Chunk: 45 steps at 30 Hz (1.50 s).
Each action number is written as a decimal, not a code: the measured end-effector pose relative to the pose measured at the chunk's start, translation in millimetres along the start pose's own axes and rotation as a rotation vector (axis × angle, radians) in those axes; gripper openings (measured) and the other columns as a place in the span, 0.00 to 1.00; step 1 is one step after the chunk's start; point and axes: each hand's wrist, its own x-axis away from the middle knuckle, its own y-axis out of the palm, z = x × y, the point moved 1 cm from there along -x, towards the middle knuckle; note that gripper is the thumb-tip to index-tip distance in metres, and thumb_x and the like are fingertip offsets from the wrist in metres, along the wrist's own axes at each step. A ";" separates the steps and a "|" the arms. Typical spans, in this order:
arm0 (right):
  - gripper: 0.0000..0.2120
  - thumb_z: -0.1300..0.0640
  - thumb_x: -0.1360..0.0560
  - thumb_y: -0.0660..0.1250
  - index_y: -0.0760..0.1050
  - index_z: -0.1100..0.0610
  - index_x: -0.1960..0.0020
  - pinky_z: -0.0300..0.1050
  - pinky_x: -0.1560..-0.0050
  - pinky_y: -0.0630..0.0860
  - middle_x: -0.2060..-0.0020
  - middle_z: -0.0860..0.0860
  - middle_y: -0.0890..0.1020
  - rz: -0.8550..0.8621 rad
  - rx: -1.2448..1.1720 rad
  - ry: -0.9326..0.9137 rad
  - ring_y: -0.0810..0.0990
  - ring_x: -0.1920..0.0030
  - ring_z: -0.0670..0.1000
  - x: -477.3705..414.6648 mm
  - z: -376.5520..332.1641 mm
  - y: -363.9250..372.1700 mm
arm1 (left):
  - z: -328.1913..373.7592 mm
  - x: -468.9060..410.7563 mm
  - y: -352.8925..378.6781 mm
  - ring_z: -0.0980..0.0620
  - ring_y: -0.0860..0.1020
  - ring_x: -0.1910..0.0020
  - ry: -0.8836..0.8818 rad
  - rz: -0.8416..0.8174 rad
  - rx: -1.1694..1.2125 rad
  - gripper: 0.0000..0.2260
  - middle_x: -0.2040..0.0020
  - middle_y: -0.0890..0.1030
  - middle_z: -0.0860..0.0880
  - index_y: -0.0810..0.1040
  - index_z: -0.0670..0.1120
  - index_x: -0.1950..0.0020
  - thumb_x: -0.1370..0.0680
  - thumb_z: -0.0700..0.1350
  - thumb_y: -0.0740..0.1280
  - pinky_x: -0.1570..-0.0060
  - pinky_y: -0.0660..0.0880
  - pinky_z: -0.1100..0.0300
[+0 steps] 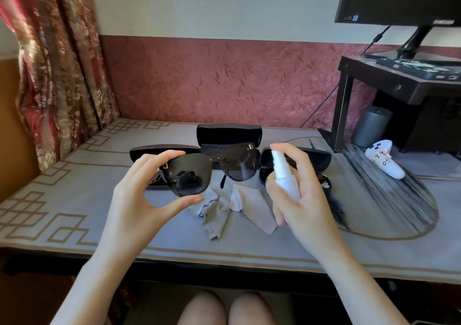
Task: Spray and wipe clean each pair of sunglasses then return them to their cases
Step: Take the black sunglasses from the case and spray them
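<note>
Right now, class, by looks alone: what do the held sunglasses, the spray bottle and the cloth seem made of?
Sunglasses: probably glossy dark plastic, since the lenses show reflections; gold-coloured trim, perhaps metal. Spray bottle: whitish translucent plastic, light showing through. Cloth: soft grey fabric, possibly microfibre; it lies crumpled in folds.
</note>
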 end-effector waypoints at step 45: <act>0.36 0.62 0.19 0.61 0.48 0.22 0.37 0.40 0.50 0.70 0.51 0.50 0.76 0.191 0.326 0.097 0.76 0.56 0.40 1.7 63.4 -44.6 | 0.4 6.1 -3.9 0.55 0.76 0.46 -0.042 0.062 -0.063 0.27 0.50 0.77 0.55 0.76 0.54 0.39 0.36 0.58 0.75 0.41 0.74 0.60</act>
